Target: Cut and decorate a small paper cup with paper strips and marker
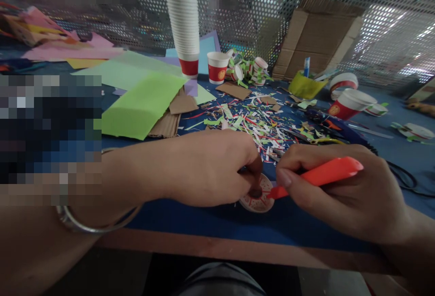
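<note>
My right hand is closed around a red marker, its tip touching a small round white piece that looks like a paper cup bottom. Red lines and small marks cover the face of that piece. My left hand reaches across from the left, with bent fingers pressing and holding the piece on the blue table; part of it is hidden under them. Just beyond both hands lies a pile of paper scraps in white, green and red.
A tall stack of paper cups stands at the back, beside a single cup. Green paper and cardboard lie left. At right are a glue gun, a tilted cup and a yellow container.
</note>
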Available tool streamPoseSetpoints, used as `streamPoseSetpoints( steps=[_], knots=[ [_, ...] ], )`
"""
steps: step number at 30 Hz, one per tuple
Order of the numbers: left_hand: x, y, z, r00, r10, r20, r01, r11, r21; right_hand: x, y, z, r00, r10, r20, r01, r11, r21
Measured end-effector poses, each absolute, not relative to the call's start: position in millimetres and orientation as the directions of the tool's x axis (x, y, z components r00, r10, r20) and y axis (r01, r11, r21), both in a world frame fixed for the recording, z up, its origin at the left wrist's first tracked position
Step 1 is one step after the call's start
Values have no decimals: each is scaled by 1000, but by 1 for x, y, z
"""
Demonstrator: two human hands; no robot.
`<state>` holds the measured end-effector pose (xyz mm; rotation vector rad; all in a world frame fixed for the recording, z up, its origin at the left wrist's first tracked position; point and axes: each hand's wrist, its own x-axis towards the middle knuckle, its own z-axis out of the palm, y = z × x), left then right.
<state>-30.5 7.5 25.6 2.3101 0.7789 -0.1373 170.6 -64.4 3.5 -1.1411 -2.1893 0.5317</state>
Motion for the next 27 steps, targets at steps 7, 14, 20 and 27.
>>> streamPoseSetpoints(
  steps=[7,14,20,27],
  knots=[
    [-30,6,26,813,498,-300,569,-573,591,168,-65,7,-450,827,337,590,558,-584],
    [-31,7,24,823,493,-283,551,-571,609,167,-63,5,-464,813,351,567,577,-588],
    [-32,8,24,827,490,-276,548,-593,589,170,-66,5,-440,819,370,594,574,-564],
    [-31,7,24,820,494,-290,562,-595,574,170,-66,4,-425,822,379,657,569,-495]
  ],
)
